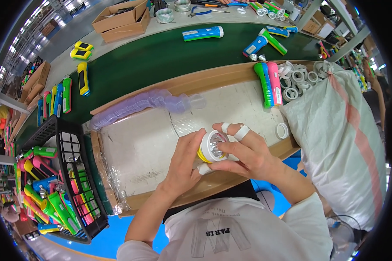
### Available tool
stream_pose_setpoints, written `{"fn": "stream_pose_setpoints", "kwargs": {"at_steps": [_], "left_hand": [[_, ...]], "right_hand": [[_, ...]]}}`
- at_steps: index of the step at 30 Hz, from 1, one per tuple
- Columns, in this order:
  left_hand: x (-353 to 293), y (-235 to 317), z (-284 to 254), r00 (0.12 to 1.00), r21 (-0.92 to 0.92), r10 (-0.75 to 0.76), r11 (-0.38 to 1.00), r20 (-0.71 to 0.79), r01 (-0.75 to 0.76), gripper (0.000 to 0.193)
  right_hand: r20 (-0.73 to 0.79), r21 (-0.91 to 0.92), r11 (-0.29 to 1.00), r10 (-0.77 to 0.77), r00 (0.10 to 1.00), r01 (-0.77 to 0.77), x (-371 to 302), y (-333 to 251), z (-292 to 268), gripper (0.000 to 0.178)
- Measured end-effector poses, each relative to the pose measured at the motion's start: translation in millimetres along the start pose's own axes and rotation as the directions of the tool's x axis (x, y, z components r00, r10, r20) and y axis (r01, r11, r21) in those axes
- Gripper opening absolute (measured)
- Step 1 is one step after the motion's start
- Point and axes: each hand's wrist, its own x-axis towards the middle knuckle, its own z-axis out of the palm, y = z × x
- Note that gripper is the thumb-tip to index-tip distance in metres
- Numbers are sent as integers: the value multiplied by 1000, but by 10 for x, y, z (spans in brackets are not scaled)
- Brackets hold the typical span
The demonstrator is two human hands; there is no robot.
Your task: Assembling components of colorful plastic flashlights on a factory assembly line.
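Observation:
My left hand (184, 160) is wrapped round a flashlight (201, 156) with a yellow edge, its head facing up and to the right. A white ring (208, 147) sits round the head, and a shiny reflector shows inside. On the ring's right side, the fingers of my right hand (251, 153) grip the rim; white tape is wrapped on some of them. Both hands are over a shallow cardboard tray (135, 161). A nested row of clear purplish lens cups (139, 105) lies along its far side. One loose white ring (282, 130) rests at the tray's right end.
Left stands a black crate (76, 174) full of colourful flashlights. A green flashlight (263, 85) and a pink flashlight (275, 85) lie by piled white rings (298, 78). A large white sack (339, 143) blocks the right. Beyond runs a green belt (148, 61) carrying more flashlights.

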Motion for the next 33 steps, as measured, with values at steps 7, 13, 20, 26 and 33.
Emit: {"fn": "stream_pose_setpoints", "kwargs": {"at_steps": [7,13,20,26,33], "left_hand": [[5,92,-141,994,206,110,972,24,-113,61],[3,179,-63,982,349,190,920,-7,-176,35],[1,276,1,972,439,235,872,18,-218,30],[37,303,52,986,409,167,900,-6,-150,33],[60,288,-41,986,325,144,932,78,-162,37]], "right_hand": [[-23,-119,992,-40,999,37,21,-57,48,45],[30,-147,988,43,999,-38,41,-176,-18,53],[650,-151,988,85,755,18,461,-311,-423,51],[507,-249,968,152,849,-24,195,-241,-286,53],[594,-153,988,113,796,-26,475,-203,-431,54]]}}
